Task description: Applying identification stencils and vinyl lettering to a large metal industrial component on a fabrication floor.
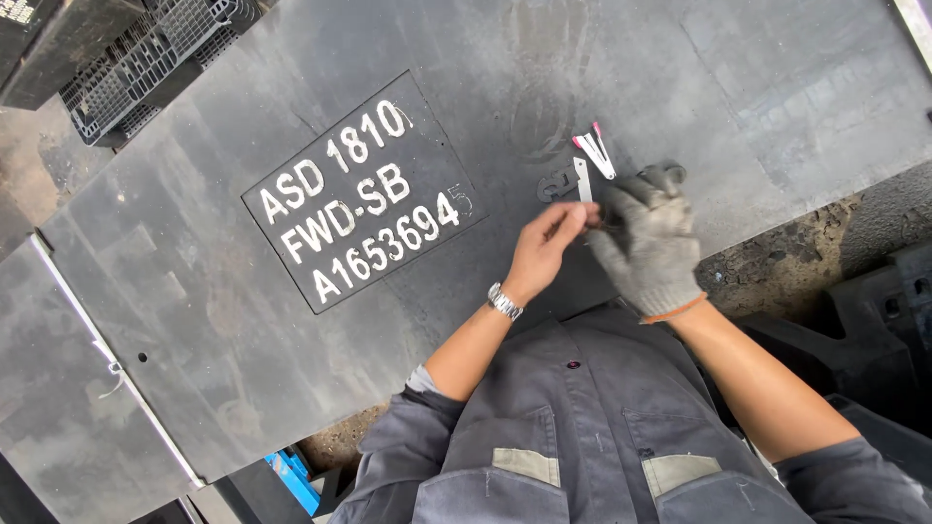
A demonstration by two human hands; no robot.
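My bare left hand [544, 247], with a metal watch on the wrist, has its fingertips pinched on the lower end of a narrow pale metal strip [582, 180]. My right hand [649, 243] wears a grey knit glove and meets the left fingertips. Its fingers curl around a small fan of flat white and red-tipped pieces [595, 151] that stick out above it. A dark cut-out shape [555, 184] lies on the plate just left of the strip. Both hands hover over a large grey steel plate [680, 87], which carries a darker rectangle with white painted characters [361, 194].
A second grey plate [58, 388] adjoins at the lower left, with a pale seam between them. A black plastic pallet [146, 58] sits at the top left. Dirt ground [786, 262] and dark moulded parts [883, 311] lie to the right. A blue object [294, 475] shows below the plate.
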